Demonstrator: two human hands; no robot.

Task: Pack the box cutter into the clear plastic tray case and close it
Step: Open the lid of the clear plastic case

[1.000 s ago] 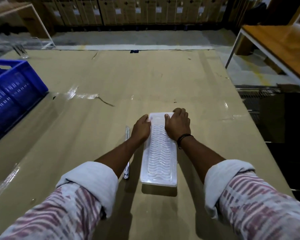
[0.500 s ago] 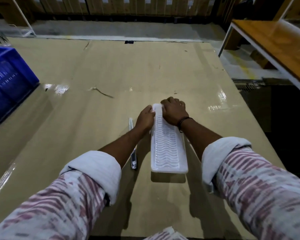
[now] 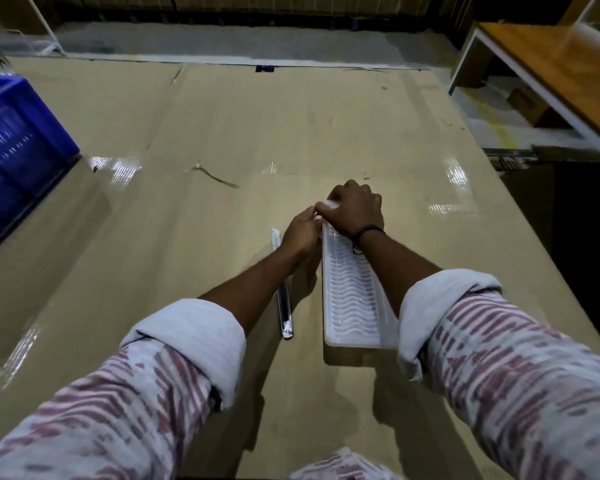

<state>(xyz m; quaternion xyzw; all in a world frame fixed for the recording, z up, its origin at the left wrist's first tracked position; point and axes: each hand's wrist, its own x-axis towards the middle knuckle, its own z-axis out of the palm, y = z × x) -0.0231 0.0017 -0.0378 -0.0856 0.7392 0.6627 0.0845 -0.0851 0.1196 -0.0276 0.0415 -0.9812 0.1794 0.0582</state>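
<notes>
We pinch the far end of the tray case (image 3: 355, 296) with left hand (image 3: 300, 233) and right hand (image 3: 355, 211); pry gently, keeping the box cutter (image 3: 284, 306) nearby.

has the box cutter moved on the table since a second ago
No. The box cutter still lies flat on the table, just left of the tray case, under the left forearm. Only the camera shifted.

Ribbed translucent plastic tray case (image 3: 355, 299) on glossy cardboard tabletop (image 3: 222, 126).
</notes>
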